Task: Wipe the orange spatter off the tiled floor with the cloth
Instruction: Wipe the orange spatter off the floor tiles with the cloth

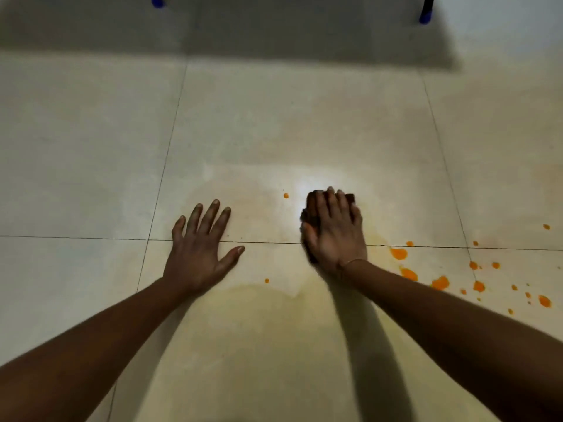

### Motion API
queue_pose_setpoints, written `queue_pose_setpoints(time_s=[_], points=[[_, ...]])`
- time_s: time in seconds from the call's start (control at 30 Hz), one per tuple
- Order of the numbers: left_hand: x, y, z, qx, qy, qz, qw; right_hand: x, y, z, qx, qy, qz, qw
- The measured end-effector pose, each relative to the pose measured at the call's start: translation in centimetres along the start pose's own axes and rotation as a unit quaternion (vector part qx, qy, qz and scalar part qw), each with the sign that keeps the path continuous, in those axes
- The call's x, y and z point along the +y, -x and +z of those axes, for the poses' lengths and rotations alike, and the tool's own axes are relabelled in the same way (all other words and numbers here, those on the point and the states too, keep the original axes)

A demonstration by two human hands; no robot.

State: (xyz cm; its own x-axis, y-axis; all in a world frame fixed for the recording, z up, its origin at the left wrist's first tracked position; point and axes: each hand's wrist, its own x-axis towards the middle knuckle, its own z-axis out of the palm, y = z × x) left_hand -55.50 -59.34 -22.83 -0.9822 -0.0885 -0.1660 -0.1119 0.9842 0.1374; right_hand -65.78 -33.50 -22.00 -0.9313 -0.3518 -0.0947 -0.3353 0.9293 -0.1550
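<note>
Forearms: both enter from the bottom edge, cut off below the elbows.
Left hand (199,249): flat on the tiled floor (91,141), fingers spread, holding nothing.
Right hand (333,231): palm down, fingers together, pressing on the cloth (309,213).
Cloth: dark, mostly hidden under the hand; only its left and far edges show, slightly blurred.
Orange spatter (440,282): drops cluster right of the right wrist; single dots lie between the hands.
Glare: a bright reflection beside the cloth washes out the tile.
Furniture legs (425,13): blue-tipped, cut off at the top edge.
</note>
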Motion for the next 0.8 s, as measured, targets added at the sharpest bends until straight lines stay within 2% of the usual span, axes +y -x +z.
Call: queue_pose_setpoints(time_s=[0.1, 0.17, 0.2, 0.27, 0.3, 0.33, 0.37, 0.43, 0.5, 0.57, 0.6, 0.63, 0.7, 0.73, 0.77, 0.8], points=[[-0.1, 0.1, -0.1, -0.001, 0.007, -0.003, 1.0, -0.6, 6.5, -0.1, -0.077, 0.003, -0.17, 0.982], [-0.1, 0.2, -0.1, 0.001, 0.014, -0.003, 1.0, 2.9, 7.0, -1.0, -0.078, 0.012, -0.201, 0.976], [-0.1, 0.2, 0.0, 0.003, 0.015, -0.004, 1.0, 4.5, 5.3, -0.9, -0.059, 0.014, -0.162, 0.985], [-0.4, 0.1, 0.2, 0.005, 0.013, -0.004, 1.0, 3.7, -0.8, -1.0, -0.024, 0.002, -0.001, 1.0], [-0.3, 0.1, 0.3, 0.009, 0.015, -0.004, 1.0, 1.5, -3.8, -1.0, -0.005, -0.01, 0.059, 0.998], [-0.4, 0.1, 0.4, 0.013, 0.021, -0.005, 1.0, -1.7, -5.8, -0.8, 0.001, -0.018, 0.076, 0.997], [-0.5, 0.1, 0.4, 0.018, 0.029, -0.004, 0.999, -4.8, -6.4, -0.3, 0.0, -0.025, 0.054, 0.998], [-0.5, 0.1, 0.4, 0.028, 0.036, -0.001, 0.999, -8.2, -2.4, 0.4, -0.041, -0.032, -0.076, 0.996], [-0.5, 0.2, 0.2, 0.028, 0.036, -0.002, 0.999, -6.4, 5.0, 0.1, -0.09, -0.019, -0.205, 0.975], [-0.5, 0.2, 0.3, 0.031, 0.039, -0.003, 0.999, -1.9, 7.3, -0.3, -0.083, -0.009, -0.259, 0.962], [-0.5, 0.1, 0.3, 0.035, 0.04, -0.002, 0.999, -0.3, 6.0, 0.0, -0.075, -0.001, -0.24, 0.968], [-0.5, 0.1, 0.4, 0.037, 0.044, -0.002, 0.998, 0.0, 3.6, -0.2, -0.064, -0.001, -0.185, 0.981], [-0.6, 0.0, 0.6, 0.053, 0.061, -0.003, 0.997, -3.3, -2.3, -0.2, -0.027, -0.025, -0.035, 0.999], [-0.7, 0.1, 0.8, 0.064, 0.073, -0.004, 0.995, -6.2, -3.2, 0.1, -0.025, -0.034, -0.007, 0.999], [-0.7, 0.1, 0.9, 0.075, 0.091, -0.006, 0.993, -8.7, -2.6, 0.7, -0.025, -0.047, -0.021, 0.998], [-0.8, 0.1, 0.9, 0.087, 0.111, -0.01, 0.99, -10.5, -0.6, 1.1, -0.034, -0.056, -0.074, 0.995]])
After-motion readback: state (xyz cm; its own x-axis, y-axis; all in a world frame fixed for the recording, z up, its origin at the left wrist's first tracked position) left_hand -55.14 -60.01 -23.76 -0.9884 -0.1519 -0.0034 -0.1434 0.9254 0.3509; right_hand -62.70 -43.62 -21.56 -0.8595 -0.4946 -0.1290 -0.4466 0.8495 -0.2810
